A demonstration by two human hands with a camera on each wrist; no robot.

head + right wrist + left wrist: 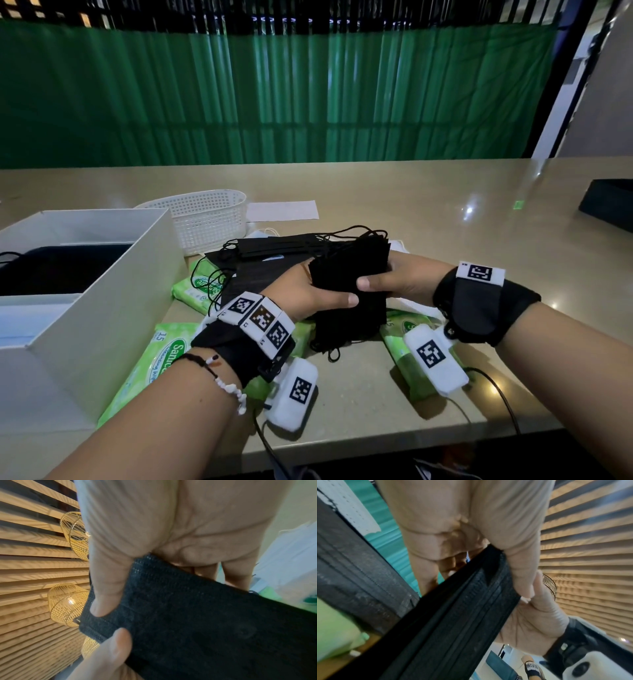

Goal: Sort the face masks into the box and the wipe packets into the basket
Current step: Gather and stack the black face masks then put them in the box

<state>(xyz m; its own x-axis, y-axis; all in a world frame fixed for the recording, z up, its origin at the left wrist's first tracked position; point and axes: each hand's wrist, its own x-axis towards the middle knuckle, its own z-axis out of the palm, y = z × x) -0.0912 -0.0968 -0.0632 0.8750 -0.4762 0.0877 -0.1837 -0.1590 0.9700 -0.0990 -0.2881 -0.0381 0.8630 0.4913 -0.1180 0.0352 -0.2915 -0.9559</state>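
At the far left the white box (102, 274) stands open on the tabletop (428, 212), with dark masks and what looks like a pale blue one already lying inside. It sits close to the person, so a drop into it should need only a short swing. Behind it and just to its right is the white mesh basket (205, 219); from this angle nothing shows inside it. Green wipe packets (150, 363) lie flat on the tabletop beside the box wall and under both wrists, not yet sorted. Between basket and hands lies a loose heap of black masks (270, 251), ear loops trailing over one packet.

The left hand (308, 291) grasps a thick stack of masks (349, 291) from its left edge, thumb on top and fingers beneath. The right hand (397, 281) clamps the same stack from the other edge, thumb meeting the left thumb on the upper face. Holding from both sides probably keeps the thin, slippery layers squared so none slide out on the way to the box. The stack is lifted clear of the tabletop, above the packets.

Up close, the stack is black non-woven fabric with pleats running lengthwise and stitched edges, the layers pressed tight, and thin black loops dangling from the near end.
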